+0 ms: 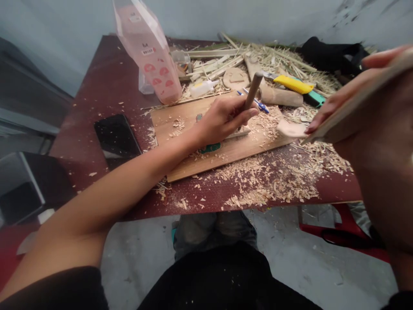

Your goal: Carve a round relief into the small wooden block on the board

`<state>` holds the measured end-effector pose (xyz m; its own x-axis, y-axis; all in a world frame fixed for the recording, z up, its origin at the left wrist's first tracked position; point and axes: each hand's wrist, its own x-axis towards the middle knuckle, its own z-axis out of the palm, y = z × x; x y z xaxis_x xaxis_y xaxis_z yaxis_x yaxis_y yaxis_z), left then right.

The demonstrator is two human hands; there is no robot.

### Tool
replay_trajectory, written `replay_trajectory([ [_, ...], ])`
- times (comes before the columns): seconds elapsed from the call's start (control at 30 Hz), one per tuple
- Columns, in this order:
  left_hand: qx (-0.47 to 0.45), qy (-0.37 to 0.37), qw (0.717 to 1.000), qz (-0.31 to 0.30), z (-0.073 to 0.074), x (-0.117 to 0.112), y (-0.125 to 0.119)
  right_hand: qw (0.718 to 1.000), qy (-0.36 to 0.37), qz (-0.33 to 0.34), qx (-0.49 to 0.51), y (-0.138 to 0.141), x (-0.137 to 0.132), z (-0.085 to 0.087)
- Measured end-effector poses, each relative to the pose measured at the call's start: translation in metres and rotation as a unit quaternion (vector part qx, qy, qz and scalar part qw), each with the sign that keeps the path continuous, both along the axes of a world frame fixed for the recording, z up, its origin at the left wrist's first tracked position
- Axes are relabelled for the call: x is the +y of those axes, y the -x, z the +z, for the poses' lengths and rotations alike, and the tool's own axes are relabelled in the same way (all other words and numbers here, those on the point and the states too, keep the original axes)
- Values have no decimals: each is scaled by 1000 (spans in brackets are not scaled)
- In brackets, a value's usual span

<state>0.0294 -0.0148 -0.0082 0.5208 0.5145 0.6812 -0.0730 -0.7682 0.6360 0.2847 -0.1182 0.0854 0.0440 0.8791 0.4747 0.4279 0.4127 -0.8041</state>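
Observation:
My left hand (227, 114) is closed around a round wooden tool handle (253, 90), held upright and tilted over the wooden board (180, 161). The tool's lower end is mostly hidden by my fingers. Under the hand a pale strip of wood (240, 134) lies on the board, partly covered. On the right, my right hand (348, 97) is raised and grips a flat piece of wood (364, 101), close to the camera and seen nearly edge-on. A pale carved wood piece (292, 129) lies at the board's right end, just beyond the flat piece's tip.
Wood shavings (277, 181) cover the dark red table (97, 94). A phone (116, 135) lies left of the board. Behind stand a pink-patterned container (161, 64), a small bottle (203, 88), a blue pen (263, 106), a yellow cutter (293, 84) and wood strips (219, 64). A red stool (345, 228) is below right.

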Motion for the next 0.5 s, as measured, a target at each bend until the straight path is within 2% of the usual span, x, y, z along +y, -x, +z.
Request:
replay_trajectory([
  [0.07, -1, -6, 1000, -2, 0, 1, 0, 1000, 13, -6, 28, 2, 8, -11],
  [0.17, -10, -17, 1000, -8, -1, 2, 0, 990, 132, -45, -6, -15, 23, -30],
  [0.27, -17, -25, 999, -10, -2, 2, 0, 977, 196, -76, -43, -32, 32, -44],
  [0.37, -13, -27, 1000, -8, -2, 3, -1, 970, 204, -101, -89, -35, 35, -47],
  [0.5, -15, -27, 999, -21, -3, 4, -1, 958, 225, -122, -129, -30, 39, -40],
])
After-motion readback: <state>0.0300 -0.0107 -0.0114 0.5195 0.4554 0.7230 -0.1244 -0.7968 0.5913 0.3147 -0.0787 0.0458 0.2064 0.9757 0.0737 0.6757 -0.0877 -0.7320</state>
